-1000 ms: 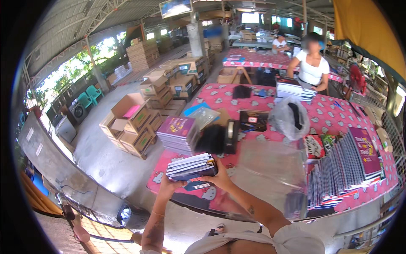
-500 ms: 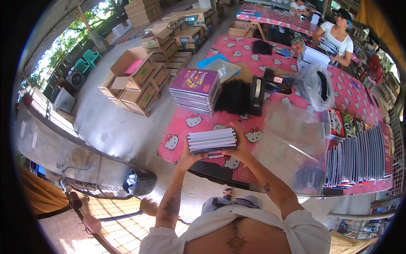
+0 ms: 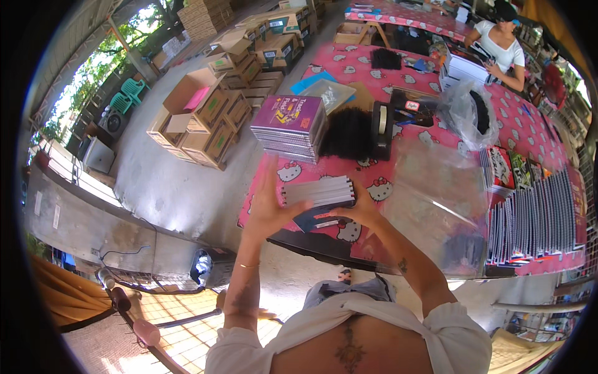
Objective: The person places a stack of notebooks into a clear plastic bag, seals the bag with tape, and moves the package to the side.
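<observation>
A small stack of spiral notebooks [image 3: 319, 192] with white page edges and a dark cover sits near the table's front left edge. My right hand [image 3: 362, 210] grips its right end, fingers behind and thumb in front. Beside the left end my left hand [image 3: 268, 209] is spread, fingers pointing up and the thumb toward the stack; whether it touches cannot be made out. Just beyond stands a tall pile of purple-covered notebooks [image 3: 289, 119]. Right of that pile lie a bushy black bundle [image 3: 349, 134] and a black tape dispenser [image 3: 382, 134].
The table has a pink patterned cover [image 3: 339, 59]. Clear plastic sheeting [image 3: 430, 193] lies right of my hands, then a long row of spiral notebooks [image 3: 536, 218]. A plastic bag [image 3: 464, 115] rests farther back. Cardboard boxes [image 3: 199, 118] stand on the left floor; a co-worker [image 3: 498, 47] handles books.
My left hand has loosened from the notebooks and spread out on their left. The stack now tilts, showing more of its dark cover, with my right hand still on it.
</observation>
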{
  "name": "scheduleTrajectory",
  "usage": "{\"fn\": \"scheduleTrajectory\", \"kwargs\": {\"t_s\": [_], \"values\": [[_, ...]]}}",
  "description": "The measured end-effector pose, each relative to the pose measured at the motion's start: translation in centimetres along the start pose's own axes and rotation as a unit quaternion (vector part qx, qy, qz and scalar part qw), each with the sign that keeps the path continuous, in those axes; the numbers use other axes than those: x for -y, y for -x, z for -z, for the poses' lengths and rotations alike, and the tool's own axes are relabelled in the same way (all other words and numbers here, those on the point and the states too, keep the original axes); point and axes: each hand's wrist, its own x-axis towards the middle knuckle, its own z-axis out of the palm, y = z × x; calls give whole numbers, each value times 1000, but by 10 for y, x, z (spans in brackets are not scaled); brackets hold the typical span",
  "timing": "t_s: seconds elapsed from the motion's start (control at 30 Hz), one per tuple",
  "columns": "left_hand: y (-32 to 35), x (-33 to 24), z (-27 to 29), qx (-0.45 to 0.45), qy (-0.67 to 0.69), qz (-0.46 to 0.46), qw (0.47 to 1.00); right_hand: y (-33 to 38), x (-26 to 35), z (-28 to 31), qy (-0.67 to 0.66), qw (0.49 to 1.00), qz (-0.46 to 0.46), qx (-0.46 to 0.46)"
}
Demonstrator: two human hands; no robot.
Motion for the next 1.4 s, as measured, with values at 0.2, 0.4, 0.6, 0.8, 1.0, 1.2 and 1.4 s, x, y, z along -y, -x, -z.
{"fn": "scheduleTrajectory", "kwargs": {"t_s": [0.2, 0.4, 0.6, 0.8, 1.0, 1.2, 1.4], "values": [[-1, 12, -44, 121, -380, -194, 896, -1, 11, -2, 40, 998, 39, 7], [-20, 18, -41, 173, -451, -119, 867, 2, 9, 3, 31, 997, 64, 1], [-18, -49, -82, 90, -264, -47, 959, 84, 75, 73, 7, 992, 38, -122], [-27, 30, -227, 136, 211, 209, 945, 179, 32, 152, -281, 899, -224, -249], [-54, -3, -345, 193, 136, 213, 948, 221, 17, 265, -254, 886, -250, -298], [-84, 4, -402, 190, -150, 143, 960, 223, -43, 330, -78, 893, -328, -299], [-78, 31, -395, 107, -236, 107, 960, 205, -34, 306, 145, 872, -321, -340]]}}
